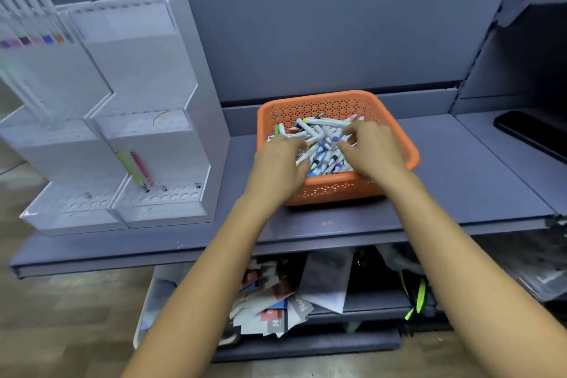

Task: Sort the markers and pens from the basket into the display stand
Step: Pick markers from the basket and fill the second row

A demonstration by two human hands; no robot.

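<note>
An orange perforated basket [319,103] sits on the grey shelf, full of several white markers and pens [322,132] with coloured caps. Both of my hands reach into it. My left hand [280,166] lies over the left side of the pile, fingers curled down among the markers. My right hand [372,147] is at the right side, its fingertips touching markers. Whether either hand grips one is unclear. To the left stands the white stepped display stand [159,144], with a green pen [129,167] and a pink pen [141,169] standing in its lower holes.
A second white stand [58,144] adjoins on the left, with pens racked above it [30,24]. A dark flat device [534,132] lies on the right-hand shelf. Papers and bags fill the lower shelf [291,301]. The shelf's front edge [214,252] runs below the basket.
</note>
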